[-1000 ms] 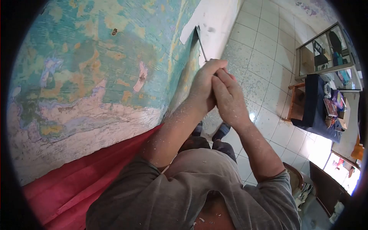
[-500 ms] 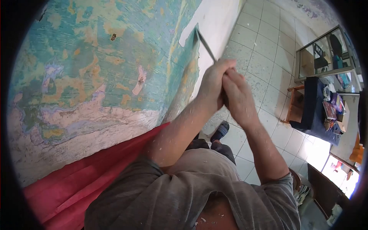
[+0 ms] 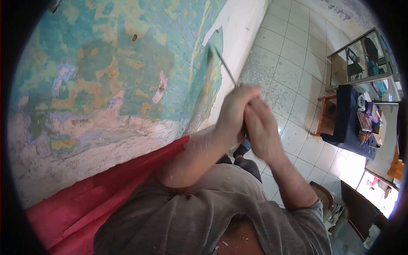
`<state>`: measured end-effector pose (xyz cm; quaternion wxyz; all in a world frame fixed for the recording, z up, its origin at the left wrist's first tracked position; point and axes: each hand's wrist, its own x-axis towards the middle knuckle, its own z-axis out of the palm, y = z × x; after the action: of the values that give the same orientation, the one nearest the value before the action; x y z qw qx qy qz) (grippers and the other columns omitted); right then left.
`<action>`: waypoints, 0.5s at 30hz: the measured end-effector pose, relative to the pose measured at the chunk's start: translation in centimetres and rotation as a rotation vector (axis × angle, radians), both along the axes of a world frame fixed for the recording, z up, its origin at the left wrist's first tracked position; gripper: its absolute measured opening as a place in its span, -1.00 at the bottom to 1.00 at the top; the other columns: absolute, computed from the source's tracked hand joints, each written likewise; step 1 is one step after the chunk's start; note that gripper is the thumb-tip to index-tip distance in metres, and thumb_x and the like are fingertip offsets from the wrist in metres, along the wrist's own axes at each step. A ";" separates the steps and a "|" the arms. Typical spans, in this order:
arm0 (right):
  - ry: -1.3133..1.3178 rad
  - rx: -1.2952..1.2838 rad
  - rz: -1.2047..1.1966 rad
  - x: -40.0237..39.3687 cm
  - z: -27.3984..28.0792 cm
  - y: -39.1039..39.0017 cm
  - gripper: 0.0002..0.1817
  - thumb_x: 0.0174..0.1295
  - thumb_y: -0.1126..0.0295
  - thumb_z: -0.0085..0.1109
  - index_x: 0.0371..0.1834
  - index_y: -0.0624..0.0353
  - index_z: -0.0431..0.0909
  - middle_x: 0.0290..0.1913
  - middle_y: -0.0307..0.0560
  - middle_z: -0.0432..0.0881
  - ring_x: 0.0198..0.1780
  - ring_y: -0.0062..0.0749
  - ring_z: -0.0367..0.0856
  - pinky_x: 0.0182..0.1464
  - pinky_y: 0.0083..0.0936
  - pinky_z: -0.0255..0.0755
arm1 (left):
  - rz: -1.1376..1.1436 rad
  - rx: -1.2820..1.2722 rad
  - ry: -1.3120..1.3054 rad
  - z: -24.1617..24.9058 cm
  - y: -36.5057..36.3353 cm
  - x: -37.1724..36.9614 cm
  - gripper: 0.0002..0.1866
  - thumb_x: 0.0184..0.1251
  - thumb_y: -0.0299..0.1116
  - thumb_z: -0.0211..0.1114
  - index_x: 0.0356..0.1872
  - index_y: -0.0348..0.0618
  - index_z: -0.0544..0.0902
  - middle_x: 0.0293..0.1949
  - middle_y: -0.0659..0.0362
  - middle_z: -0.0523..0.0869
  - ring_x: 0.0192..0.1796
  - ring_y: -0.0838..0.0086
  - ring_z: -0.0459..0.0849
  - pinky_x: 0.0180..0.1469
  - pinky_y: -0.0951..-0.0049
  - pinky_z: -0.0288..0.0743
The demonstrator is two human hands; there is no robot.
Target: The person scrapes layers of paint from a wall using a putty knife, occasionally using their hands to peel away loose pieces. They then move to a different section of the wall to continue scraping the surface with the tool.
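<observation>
Both my hands are closed together round the handle of a long scraper [image 3: 224, 63], out in front of my chest. My left hand [image 3: 233, 108] wraps the handle on the wall side. Pressed against it from the other side is my right hand [image 3: 260, 123], its fingers overlapping the left. The handle is mostly hidden inside the hands. A thin metal shaft runs up and left to a blurred blade end, which overlaps the flaking teal wall [image 3: 144, 63] close to a bare white patch [image 3: 238, 34]. Pale flakes dot my forearms and shirt.
A red cloth [image 3: 106, 191] hangs along the wall's lower left. Paint dust and chips speckle the tiled floor [image 3: 293, 85]. To the right stand a glass cabinet [image 3: 361, 59] and a dark-covered table [image 3: 346, 114] with packages on it. A chair [image 3: 323, 195] is at lower right.
Both hands have drawn slightly back toward my body with the scraper. Its blade end has shifted down and left from the white patch's edge. The grip stays the same.
</observation>
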<state>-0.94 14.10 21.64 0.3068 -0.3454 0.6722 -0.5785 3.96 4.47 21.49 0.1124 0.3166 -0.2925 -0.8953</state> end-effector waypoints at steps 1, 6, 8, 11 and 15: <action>0.103 -0.086 -0.067 1.4 -0.5 0.9 -0.64 0.49 0.34 -0.17 0.17 0.34 0.44 0.05 0.30 0.56 0.09 0.11 0.59 0.13 -0.20 0.43 | 0.014 -0.013 -0.003 0.2 0.9 0.8 -0.68 0.34 -0.14 0.28 -0.44 -0.18 0.53 -0.46 0.07 0.62 -0.37 0.34 0.63 -0.19 0.31 0.55; 0.085 0.035 -0.034 -3.6 -0.4 -5.2 -0.75 0.40 0.37 -0.12 -0.09 0.35 0.47 -0.12 0.30 0.57 -0.01 0.17 0.57 0.03 -0.11 0.41 | 0.045 -0.034 0.015 -0.7 -5.0 -3.4 -0.74 0.33 -0.17 0.31 -0.38 -0.12 0.54 -0.47 0.13 0.61 -0.36 0.36 0.66 -0.24 0.32 0.57; 0.054 0.033 -0.068 -5.4 -0.4 -6.3 -0.76 0.39 0.38 -0.12 -0.12 0.35 0.46 -0.17 0.29 0.56 -0.06 0.17 0.57 0.00 -0.09 0.42 | 0.050 -0.079 0.004 0.4 -5.4 -6.0 -0.75 0.33 -0.16 0.31 -0.39 -0.11 0.54 -0.47 0.14 0.61 -0.36 0.37 0.67 -0.26 0.32 0.57; 0.191 -0.029 -0.025 -5.3 -0.1 -3.2 -0.74 0.42 0.35 -0.12 -0.09 0.34 0.46 -0.14 0.26 0.56 -0.06 0.15 0.57 -0.02 -0.12 0.43 | 0.017 0.022 0.070 -0.4 -2.8 -5.3 -0.77 0.34 -0.20 0.29 -0.38 -0.07 0.48 -0.43 0.19 0.54 -0.30 0.39 0.62 -0.17 0.34 0.54; 0.045 -0.060 0.019 1.9 1.5 2.6 -0.66 0.40 0.46 -0.08 0.17 0.34 0.46 0.13 0.35 0.48 0.17 0.15 0.55 0.21 -0.19 0.41 | 0.096 0.017 0.082 -0.1 1.6 1.5 -0.78 0.41 -0.25 0.24 -0.38 -0.15 0.53 -0.44 0.13 0.62 -0.36 0.41 0.62 -0.20 0.38 0.53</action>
<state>0.93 16.73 23.15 0.2866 -0.3738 0.6579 -0.5877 5.48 6.07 21.41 0.1646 0.2942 -0.2644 -0.9036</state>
